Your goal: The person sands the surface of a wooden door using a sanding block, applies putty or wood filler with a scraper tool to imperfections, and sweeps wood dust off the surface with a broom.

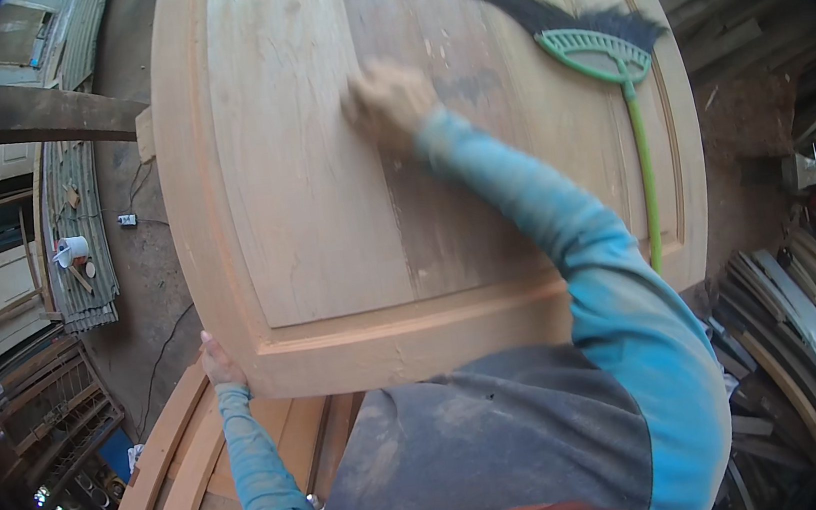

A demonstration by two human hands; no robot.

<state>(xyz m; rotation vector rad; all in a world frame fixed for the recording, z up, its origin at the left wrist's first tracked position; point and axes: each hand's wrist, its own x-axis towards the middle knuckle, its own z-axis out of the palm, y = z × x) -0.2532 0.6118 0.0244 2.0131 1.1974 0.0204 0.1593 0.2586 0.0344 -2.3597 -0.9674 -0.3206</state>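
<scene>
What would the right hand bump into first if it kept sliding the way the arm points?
Probably nothing soon: the right hand points up-left across the bare wooden door panel. The green broom lies off to its right, out of that line.

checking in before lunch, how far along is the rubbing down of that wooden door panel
Partly done, by the look. The large pale wooden door panel looks smooth on its left; grey patches remain right of centre. The right hand, blurred, rubs mid-panel; the left hand grips its corner. A green-handled broom lies on it.
</scene>
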